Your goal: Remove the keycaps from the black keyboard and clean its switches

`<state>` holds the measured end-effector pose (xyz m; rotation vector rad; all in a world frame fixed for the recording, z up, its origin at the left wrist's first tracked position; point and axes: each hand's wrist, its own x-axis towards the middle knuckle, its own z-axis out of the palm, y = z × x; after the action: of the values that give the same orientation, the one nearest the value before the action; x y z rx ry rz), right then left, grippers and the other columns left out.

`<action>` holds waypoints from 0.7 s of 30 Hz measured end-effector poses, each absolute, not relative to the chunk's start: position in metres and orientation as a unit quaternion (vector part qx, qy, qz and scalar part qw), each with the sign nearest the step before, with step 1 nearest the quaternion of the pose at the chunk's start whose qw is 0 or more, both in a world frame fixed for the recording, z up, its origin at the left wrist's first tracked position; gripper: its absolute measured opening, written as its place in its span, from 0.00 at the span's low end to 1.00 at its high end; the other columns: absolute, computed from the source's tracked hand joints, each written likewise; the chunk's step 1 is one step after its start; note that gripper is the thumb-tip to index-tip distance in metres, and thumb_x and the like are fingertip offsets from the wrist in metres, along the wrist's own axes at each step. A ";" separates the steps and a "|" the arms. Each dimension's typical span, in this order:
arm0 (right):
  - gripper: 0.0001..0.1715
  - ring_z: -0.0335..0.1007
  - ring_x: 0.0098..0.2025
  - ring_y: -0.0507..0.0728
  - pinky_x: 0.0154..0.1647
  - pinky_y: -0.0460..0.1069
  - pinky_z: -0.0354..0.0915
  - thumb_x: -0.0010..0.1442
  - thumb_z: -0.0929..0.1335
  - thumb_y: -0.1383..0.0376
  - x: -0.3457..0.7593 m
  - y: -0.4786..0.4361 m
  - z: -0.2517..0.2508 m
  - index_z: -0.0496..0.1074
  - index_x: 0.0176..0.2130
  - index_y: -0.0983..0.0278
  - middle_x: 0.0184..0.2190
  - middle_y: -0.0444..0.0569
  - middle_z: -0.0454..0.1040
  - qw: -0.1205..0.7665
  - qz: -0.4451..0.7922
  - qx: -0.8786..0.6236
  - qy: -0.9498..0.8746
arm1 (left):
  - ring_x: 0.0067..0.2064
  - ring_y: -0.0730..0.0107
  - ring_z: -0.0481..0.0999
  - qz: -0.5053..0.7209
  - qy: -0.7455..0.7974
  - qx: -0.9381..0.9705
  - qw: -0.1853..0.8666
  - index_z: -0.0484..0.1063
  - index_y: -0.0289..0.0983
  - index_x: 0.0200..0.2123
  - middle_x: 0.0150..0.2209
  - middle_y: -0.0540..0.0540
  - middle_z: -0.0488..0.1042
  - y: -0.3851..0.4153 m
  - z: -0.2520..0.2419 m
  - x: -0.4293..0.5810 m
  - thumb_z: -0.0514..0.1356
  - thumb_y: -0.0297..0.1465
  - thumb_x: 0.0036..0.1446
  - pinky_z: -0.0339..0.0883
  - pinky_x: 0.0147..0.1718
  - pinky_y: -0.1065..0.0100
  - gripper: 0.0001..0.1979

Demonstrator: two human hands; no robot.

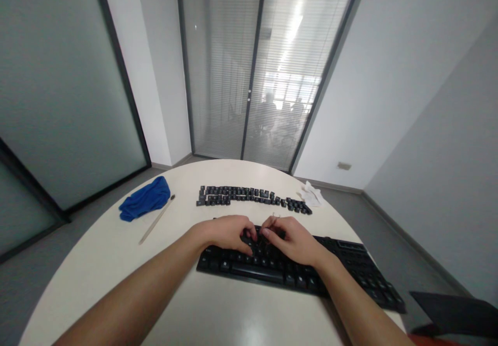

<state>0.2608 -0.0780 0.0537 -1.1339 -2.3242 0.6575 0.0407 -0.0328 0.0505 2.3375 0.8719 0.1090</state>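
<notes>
A black keyboard [257,272] lies at a slant across the near part of the table, with keys in its lower rows and number block. My left hand [232,232] rests on its upper left part, thumb and curved fingers apart and touching the keys. Close beside it, my right hand [291,238] is closed in a pinch over the middle of the keyboard. Thin wire ends [275,215] stick out above its fingers, seemingly from a small wire tool. The fingertips and the keys beneath them are partly hidden.
Behind the keyboard, loose black keycaps [241,194] lie in rows. A blue cloth [144,198] and a thin brush [157,219] are at the left; crumpled white tissue [311,194] sits at the right. The round white table [105,268] has a curved edge. A dark chair [455,312] stands lower right.
</notes>
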 end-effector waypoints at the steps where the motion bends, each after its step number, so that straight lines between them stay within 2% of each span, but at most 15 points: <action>1: 0.15 0.68 0.28 0.53 0.31 0.47 0.61 0.68 0.63 0.59 0.261 -0.077 0.053 0.75 0.37 0.64 0.27 0.46 0.76 0.239 0.241 -0.415 -0.844 | 0.38 0.64 0.75 0.039 0.330 0.888 0.318 0.78 0.40 0.45 0.37 0.47 0.77 -0.033 0.051 0.041 0.68 0.36 0.47 0.64 0.35 0.69 0.20; 5: 0.17 0.70 0.32 0.54 0.35 0.48 0.63 0.68 0.62 0.59 0.262 -0.074 0.052 0.75 0.35 0.64 0.31 0.47 0.77 0.270 0.254 -0.408 -0.834 | 0.39 0.62 0.75 0.037 0.332 0.890 0.311 0.78 0.40 0.45 0.39 0.46 0.78 -0.036 0.056 0.041 0.67 0.41 0.48 0.65 0.36 0.68 0.21; 9: 0.18 0.69 0.33 0.54 0.35 0.48 0.63 0.69 0.62 0.58 0.263 -0.074 0.052 0.73 0.33 0.64 0.31 0.47 0.75 0.289 0.268 -0.403 -0.826 | 0.38 0.60 0.75 0.033 0.339 0.896 0.285 0.78 0.41 0.45 0.39 0.46 0.78 -0.042 0.059 0.041 0.68 0.45 0.45 0.65 0.35 0.67 0.24; 15: 0.16 0.66 0.31 0.53 0.33 0.47 0.62 0.69 0.62 0.58 0.263 -0.073 0.051 0.72 0.35 0.63 0.30 0.46 0.72 0.297 0.269 -0.408 -0.820 | 0.42 0.55 0.74 0.041 0.349 0.910 0.222 0.78 0.41 0.44 0.43 0.43 0.75 -0.047 0.057 0.043 0.69 0.47 0.42 0.66 0.38 0.64 0.26; 21: 0.16 0.67 0.30 0.53 0.32 0.46 0.61 0.69 0.62 0.58 0.264 -0.071 0.049 0.72 0.35 0.63 0.29 0.45 0.72 0.299 0.272 -0.410 -0.818 | 0.44 0.55 0.74 0.040 0.343 0.910 0.229 0.78 0.41 0.44 0.43 0.43 0.74 -0.046 0.054 0.044 0.69 0.46 0.43 0.66 0.43 0.62 0.26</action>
<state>0.2637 -0.0713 0.0491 -1.0893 -2.1720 0.7233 0.0439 -0.0462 0.0540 2.5053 0.9440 0.1092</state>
